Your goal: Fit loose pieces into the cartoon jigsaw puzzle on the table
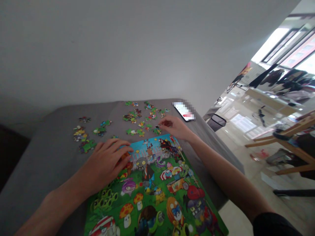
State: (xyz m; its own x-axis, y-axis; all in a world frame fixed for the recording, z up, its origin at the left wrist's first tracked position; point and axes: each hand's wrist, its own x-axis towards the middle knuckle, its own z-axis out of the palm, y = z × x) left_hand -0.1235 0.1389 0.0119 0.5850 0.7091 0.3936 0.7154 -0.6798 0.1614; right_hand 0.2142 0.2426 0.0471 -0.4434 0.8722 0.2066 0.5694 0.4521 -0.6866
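Observation:
A colourful board point(152, 183) printed with cartoon plants and zombies lies at the near side of the grey-covered table. My left hand point(110, 160) rests on its upper left edge, palm down with fingers stretched out and holding nothing. Just beyond the board's upper right edge, my right hand point(173, 127) pinches a small puzzle piece point(157, 127) between thumb and fingertips, low over the table. The fingers partly cover that piece. Green puzzle pieces point(140, 132) lie beside it, and more loose pieces point(132, 116) are scattered behind.
Another group of puzzle pieces point(85, 137) lies left of my left hand. A lit phone point(183, 111) rests at the table's back right. Behind the grey tablecloth point(56, 131) stands a plain wall point(137, 49). A wooden frame point(292, 134) stands on the floor at right.

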